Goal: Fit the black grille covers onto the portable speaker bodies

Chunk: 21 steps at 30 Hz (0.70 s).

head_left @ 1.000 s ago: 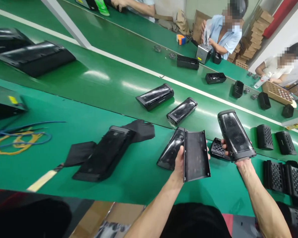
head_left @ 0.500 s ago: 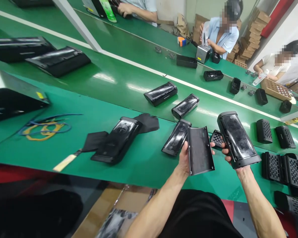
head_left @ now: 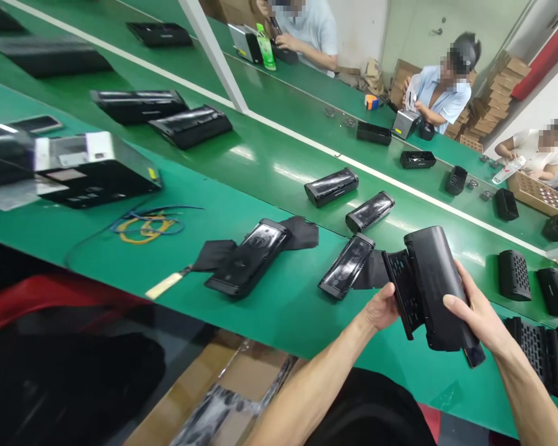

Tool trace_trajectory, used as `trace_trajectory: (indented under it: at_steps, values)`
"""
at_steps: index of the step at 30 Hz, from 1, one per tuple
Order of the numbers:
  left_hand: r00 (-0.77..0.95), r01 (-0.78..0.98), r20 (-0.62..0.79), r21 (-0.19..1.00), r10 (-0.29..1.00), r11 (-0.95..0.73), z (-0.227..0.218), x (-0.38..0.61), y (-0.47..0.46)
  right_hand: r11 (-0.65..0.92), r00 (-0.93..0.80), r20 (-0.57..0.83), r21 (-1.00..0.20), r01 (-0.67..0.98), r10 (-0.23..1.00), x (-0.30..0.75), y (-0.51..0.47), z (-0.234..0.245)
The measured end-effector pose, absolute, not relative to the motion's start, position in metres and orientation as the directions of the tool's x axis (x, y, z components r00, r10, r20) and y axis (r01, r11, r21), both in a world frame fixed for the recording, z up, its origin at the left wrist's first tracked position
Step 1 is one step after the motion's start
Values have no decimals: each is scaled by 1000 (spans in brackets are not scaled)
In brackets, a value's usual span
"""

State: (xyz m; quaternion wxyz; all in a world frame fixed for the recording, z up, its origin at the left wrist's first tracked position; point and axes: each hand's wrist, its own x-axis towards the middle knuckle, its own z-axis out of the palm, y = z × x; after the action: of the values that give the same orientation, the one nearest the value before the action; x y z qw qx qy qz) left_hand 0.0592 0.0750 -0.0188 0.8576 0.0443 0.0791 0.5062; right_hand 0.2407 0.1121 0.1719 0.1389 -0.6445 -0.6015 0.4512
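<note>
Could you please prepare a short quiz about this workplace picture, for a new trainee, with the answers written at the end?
1. Which hand holds the slotted black panel?
2. True or false: the right hand is empty.
3. Fill in the missing colour: the tangled cables on the green table are yellow and ____.

Key:
1. The left hand.
2. False; it holds a smooth black casing.
3. Blue.
</note>
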Motion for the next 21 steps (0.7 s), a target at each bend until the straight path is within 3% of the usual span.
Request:
trace_trajectory:
  at_steps: [4,9,21]
  values:
    - [462,-858,-124,189,878,478,-20,67,79,-86,-190,-378,-604,792,906,230,116,170]
    - [397,-874,-95,266,913,407,-14,68,85,24,-249,-343,-544,839,906,221,120,163]
    - [414,-869,-111,248,904,428,-21,75,89,-4,-211,-428,-449,894,879,220,118,155]
